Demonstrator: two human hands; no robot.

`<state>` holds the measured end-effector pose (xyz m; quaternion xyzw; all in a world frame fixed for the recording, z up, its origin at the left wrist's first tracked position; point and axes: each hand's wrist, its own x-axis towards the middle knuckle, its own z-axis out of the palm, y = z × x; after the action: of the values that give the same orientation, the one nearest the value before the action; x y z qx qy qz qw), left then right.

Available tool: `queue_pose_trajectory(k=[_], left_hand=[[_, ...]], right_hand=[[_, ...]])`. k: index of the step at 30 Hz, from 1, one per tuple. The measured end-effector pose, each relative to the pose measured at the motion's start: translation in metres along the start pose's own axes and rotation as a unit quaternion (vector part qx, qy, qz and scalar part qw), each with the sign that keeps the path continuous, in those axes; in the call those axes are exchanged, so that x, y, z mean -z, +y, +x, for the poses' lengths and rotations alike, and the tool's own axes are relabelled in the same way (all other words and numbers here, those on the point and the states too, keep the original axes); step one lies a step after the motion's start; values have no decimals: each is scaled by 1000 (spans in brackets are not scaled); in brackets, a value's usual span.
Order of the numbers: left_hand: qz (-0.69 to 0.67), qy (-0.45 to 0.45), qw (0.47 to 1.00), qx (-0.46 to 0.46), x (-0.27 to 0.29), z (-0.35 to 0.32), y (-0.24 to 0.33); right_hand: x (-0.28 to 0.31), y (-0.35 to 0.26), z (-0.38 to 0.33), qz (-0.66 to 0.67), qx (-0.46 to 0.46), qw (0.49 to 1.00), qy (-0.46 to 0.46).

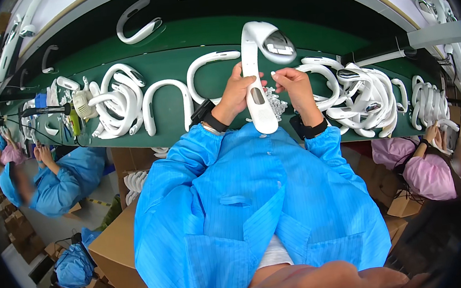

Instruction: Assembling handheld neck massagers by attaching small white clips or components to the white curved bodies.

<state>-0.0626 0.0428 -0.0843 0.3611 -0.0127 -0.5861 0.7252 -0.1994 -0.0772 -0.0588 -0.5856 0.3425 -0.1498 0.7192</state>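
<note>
Head view: left hand gripping white U-shaped neck-fan housing mid-arm, long axis upright, curved end up, over green bench. Right hand just beside, fingertips pinching sth small & white at its edge.

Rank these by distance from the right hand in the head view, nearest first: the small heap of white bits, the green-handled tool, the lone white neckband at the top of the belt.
1. Small heap of white bits, just left of the right hand.
2. Lone white neckband, up on the left.
3. Green-handled tool, far left on the green belt.
</note>
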Motion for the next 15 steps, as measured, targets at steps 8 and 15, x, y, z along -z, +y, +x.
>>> queue_pose_trajectory(k=[8,15], left_hand=[[-3,-59,997,-44,-10,-10,-9],[29,-45,996,-69,-11,-15,-8]], right_hand=[[-22,6,4,218,-23,976,10],[-36,-16,-6,123,0,992,20]])
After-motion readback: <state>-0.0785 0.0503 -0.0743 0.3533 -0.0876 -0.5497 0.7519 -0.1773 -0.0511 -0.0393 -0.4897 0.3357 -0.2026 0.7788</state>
